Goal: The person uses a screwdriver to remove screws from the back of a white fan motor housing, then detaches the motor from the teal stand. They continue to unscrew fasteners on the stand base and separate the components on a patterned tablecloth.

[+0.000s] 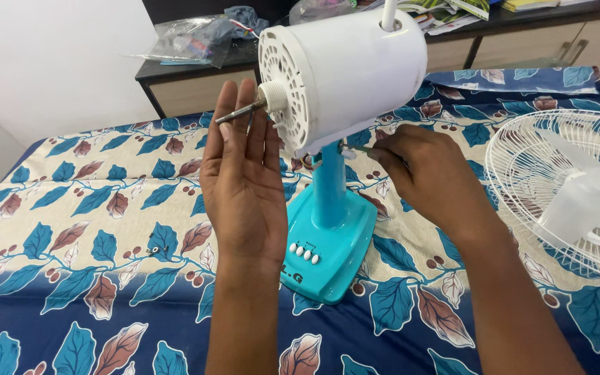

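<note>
A table fan stands partly taken apart on a bed. Its white motor housing (355,69) sits atop a turquoise stand and base (331,239), and a bare metal shaft (239,111) pokes out of the front. My left hand (244,173) is held flat and open, palm toward me, just in front of the shaft, its fingertips beside the shaft tip. My right hand (418,173) is closed on a thin green-handled tool (360,148), pointed at the joint under the motor housing.
A white fan grille with translucent blades (571,194) lies on the leaf-patterned bedsheet (92,222) at the right. Behind the bed a dark-topped cabinet (189,66) carries plastic bags and papers. A white wall is at the left.
</note>
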